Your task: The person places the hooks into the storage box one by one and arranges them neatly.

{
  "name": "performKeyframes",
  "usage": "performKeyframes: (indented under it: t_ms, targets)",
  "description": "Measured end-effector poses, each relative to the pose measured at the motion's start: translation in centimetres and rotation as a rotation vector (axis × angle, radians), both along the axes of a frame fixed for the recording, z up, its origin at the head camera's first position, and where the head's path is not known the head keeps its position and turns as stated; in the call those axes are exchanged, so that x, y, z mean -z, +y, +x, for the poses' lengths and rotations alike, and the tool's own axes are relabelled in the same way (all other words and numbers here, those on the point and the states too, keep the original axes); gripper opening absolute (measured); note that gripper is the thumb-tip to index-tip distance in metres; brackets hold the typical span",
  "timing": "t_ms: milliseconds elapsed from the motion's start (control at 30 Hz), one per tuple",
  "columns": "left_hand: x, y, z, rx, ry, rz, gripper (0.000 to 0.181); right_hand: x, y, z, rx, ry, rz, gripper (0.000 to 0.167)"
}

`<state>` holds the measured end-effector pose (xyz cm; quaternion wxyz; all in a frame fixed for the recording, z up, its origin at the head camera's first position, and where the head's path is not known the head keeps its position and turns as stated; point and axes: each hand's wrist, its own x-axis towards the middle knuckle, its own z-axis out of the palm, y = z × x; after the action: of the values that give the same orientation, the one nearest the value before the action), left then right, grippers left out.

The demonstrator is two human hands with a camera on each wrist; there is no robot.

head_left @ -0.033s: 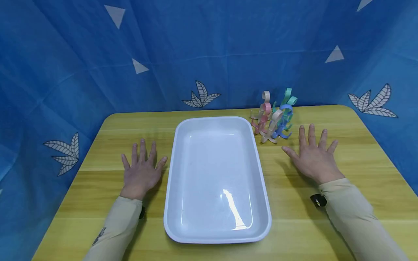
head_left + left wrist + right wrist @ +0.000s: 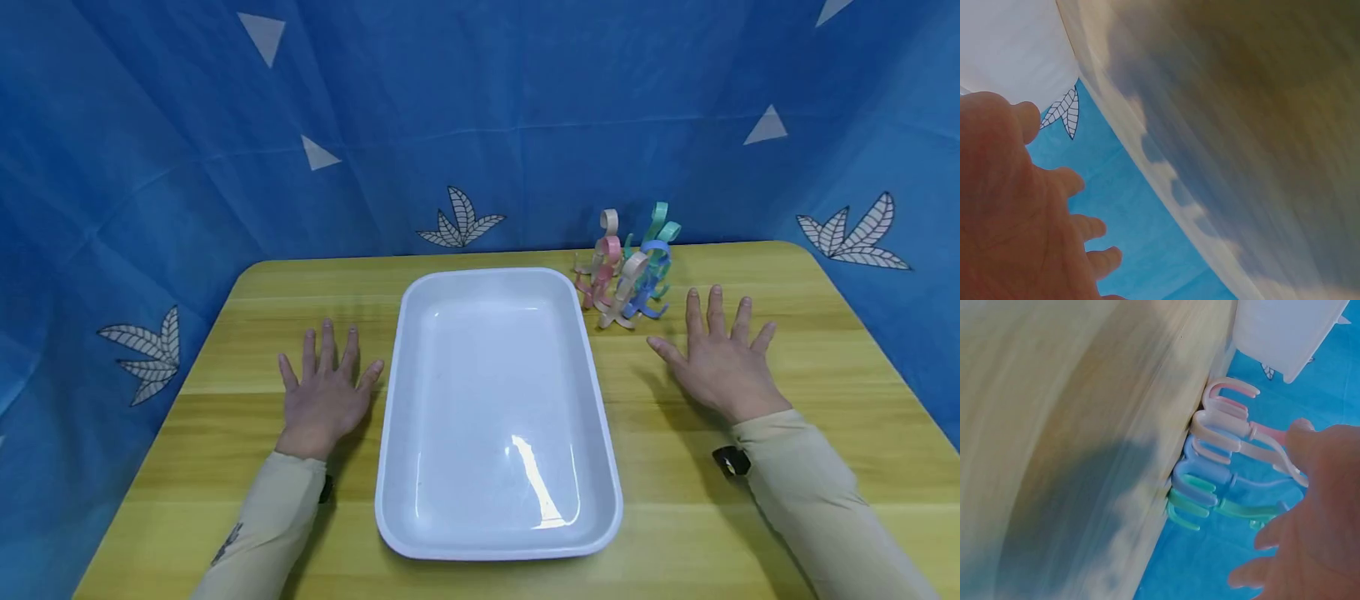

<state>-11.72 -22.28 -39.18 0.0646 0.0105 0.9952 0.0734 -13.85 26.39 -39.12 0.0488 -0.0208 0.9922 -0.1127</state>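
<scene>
A white rectangular tray (image 2: 491,400) lies on the wooden table between both hands. To its left is my left hand (image 2: 326,400), palm down with fingers spread, holding nothing. My right hand (image 2: 723,362) is likewise spread, right of the tray. Several curly plastic stands are grouped by the tray's back right corner: a pink one (image 2: 604,265), a blue one (image 2: 651,283), a green one (image 2: 660,221) and a pale one (image 2: 624,292). The right wrist view shows the blue stand (image 2: 1200,465) beyond my right hand (image 2: 1322,519); my left hand (image 2: 1029,212) appears in the left wrist view.
A blue cloth (image 2: 420,83) with white triangles and leaf prints hangs behind the table (image 2: 247,333) and around its sides. The tray's raised rim stands between the hands. Bare wood shows left and right of the tray.
</scene>
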Motion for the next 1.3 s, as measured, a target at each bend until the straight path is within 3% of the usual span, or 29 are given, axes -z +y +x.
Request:
performKeyframes:
  t_ms: [200,300,433,567,700,833,1000,1200,1300]
  targets:
    - [0.1,-0.1,0.0,-0.005,0.004,0.012,0.075,-0.2,0.2,-0.1,-0.001,0.0,-0.004,0.095]
    - [-0.1,-0.1,0.0,-0.003,0.037,0.079,0.077,-0.6,0.4,-0.2,-0.014,0.047,-0.017,0.092]
    - [-0.6,-0.5,-0.1,-0.017,0.113,0.266,0.076,-1.7,0.1,-0.6,-0.031,0.225,-0.085,0.083]
    - [-1.1,-0.9,-0.2,-0.053,0.162,0.51,0.069,-3.1,-1.1,-1.3,-0.017,0.428,-0.242,0.06]
    - [-1.2,-1.0,-0.2,-0.091,0.187,0.752,0.059,-4.2,-2.7,-2.3,-0.002,0.509,-0.418,0.044]
    - [-1.1,-0.6,-0.1,-0.097,0.139,0.885,0.056,-4.6,-4.0,-3.8,-0.026,0.504,-0.486,0.041]
    - [-0.6,0.2,-0.2,-0.039,0.021,0.927,0.062,-4.4,-4.7,-5.3,-0.049,0.475,-0.456,0.045]
    - [0.0,0.7,-0.2,-0.045,-0.06,1.025,0.064,-4.0,-4.9,-5.7,-0.014,0.442,-0.436,0.045]
    - [0.1,0.8,-0.1,-0.058,-0.072,1.032,0.06,-4.0,-5.0,-5.7,-0.004,0.419,-0.44,0.043]
